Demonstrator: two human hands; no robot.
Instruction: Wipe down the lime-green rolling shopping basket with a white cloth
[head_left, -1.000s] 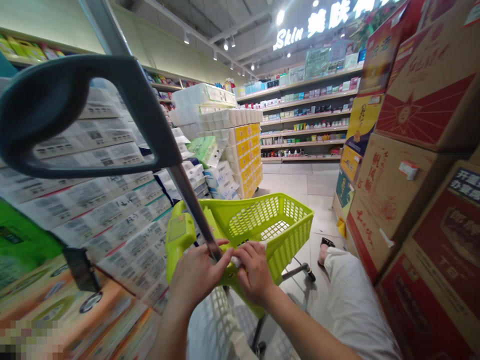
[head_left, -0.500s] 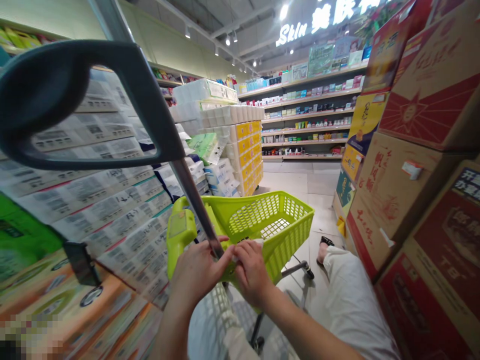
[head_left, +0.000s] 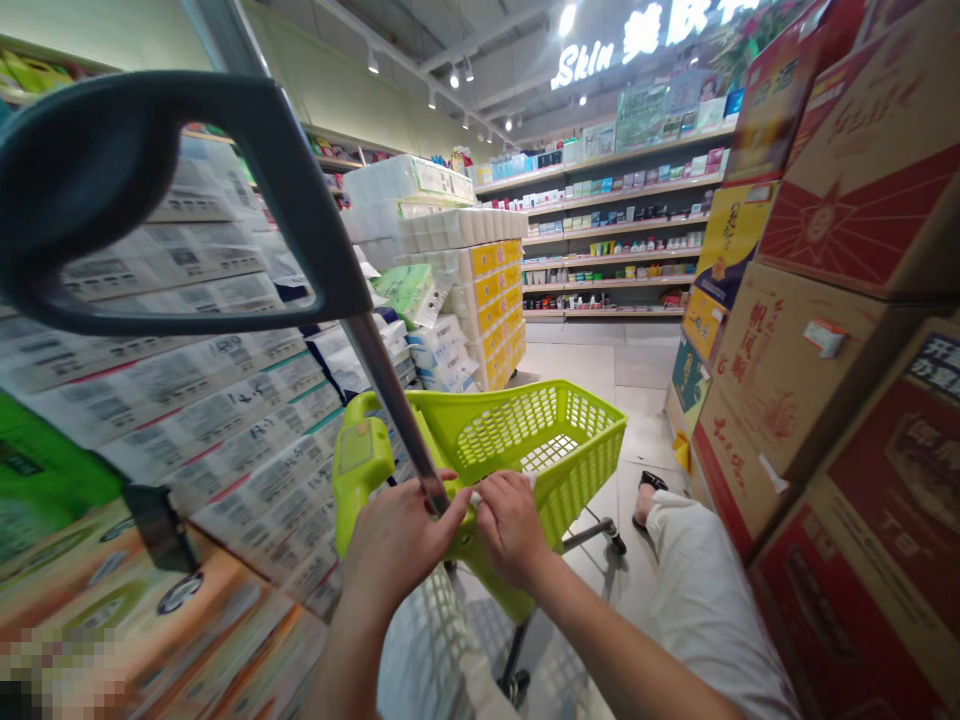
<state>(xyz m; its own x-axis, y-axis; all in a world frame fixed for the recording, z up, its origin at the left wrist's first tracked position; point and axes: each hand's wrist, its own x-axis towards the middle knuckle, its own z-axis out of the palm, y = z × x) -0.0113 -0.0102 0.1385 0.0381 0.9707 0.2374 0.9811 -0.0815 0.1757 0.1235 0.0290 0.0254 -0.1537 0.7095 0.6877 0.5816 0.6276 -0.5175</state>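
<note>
A lime-green plastic shopping cart stands in front of me in a store aisle. Its grey metal pull rod rises toward the camera and ends in a dark grey loop handle at the upper left. My left hand is closed around the base of the rod, at the cart's near rim. My right hand is beside it, fingers curled on the rim and pinching a small white thing that I cannot make out.
Wrapped tissue packs are stacked on the left. Red and brown cartons are piled on the right, close to my outstretched leg in pale trousers. Shelves of bottles line the far end of the tiled aisle.
The view has risen slightly, so the loop handle sits higher in frame. Both hands stay on the rod's base and the cart's rim, with only small finger shifts.
</note>
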